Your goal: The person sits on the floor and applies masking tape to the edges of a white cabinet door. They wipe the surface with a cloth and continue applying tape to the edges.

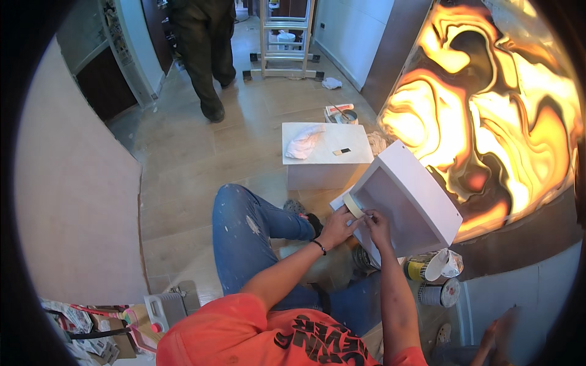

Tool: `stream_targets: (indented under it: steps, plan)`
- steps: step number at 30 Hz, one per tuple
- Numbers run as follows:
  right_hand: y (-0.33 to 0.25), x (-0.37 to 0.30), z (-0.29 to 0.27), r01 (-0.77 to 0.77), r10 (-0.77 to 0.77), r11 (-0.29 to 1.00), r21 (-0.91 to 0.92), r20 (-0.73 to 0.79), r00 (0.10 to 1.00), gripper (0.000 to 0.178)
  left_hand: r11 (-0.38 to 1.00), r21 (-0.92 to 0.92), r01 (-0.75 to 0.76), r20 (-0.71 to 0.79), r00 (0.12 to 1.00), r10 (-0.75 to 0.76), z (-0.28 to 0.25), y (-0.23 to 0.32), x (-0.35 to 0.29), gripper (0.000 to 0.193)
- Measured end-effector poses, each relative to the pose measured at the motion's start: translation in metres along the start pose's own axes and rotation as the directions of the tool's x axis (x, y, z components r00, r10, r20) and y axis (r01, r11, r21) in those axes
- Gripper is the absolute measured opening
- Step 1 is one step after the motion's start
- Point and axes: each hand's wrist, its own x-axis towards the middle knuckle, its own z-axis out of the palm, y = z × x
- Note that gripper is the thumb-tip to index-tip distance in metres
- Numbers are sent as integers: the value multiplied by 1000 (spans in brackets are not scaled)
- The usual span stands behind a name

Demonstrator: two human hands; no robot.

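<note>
A pale roll of masking tape point(352, 206) is in my left hand point(339, 228), whose fingers close round its lower side. Close beside it, my right hand point(377, 229) has its fingers drawn together by the roll. What they pinch, if anything, is too small to make out. Both hands are in front of a white box point(421, 186), which stands tilted with its open, recessed side toward me. Small dark holes show at its corners. The box's lower support is partly hidden behind my arms.
A white block point(323, 174) ahead bears a crumpled cloth point(304, 142) and a small brush-like piece point(342, 151). Cans point(417, 269) stand at right, below a glowing patterned panel point(439, 116). A stepladder point(285, 55) and a person's legs point(204, 58) are farther off; another person's hand point(500, 329) shows lower right.
</note>
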Motion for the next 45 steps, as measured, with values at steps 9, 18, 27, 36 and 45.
stream_targets:
  steps: [9,18,27,36,45]
  plan:
    - [-14,-2,-2,144,-135,969,-202,58,989,17,847,520,-109,-100,977,187,-41,52,11,33]
    - [-29,-5,7,297,-214,857,-422,233,949,18,860,510,-1,432,865,-255,-40,14,2,38]
    - [-28,-12,29,297,-236,812,-502,182,955,18,839,530,124,322,886,-334,-32,3,3,28]
    - [-24,-12,35,307,-286,784,-540,125,950,15,826,559,71,270,927,-262,-28,-1,2,18]
    - [-22,-14,23,417,-412,721,-553,142,900,10,872,470,136,284,912,-295,-16,-12,7,24]
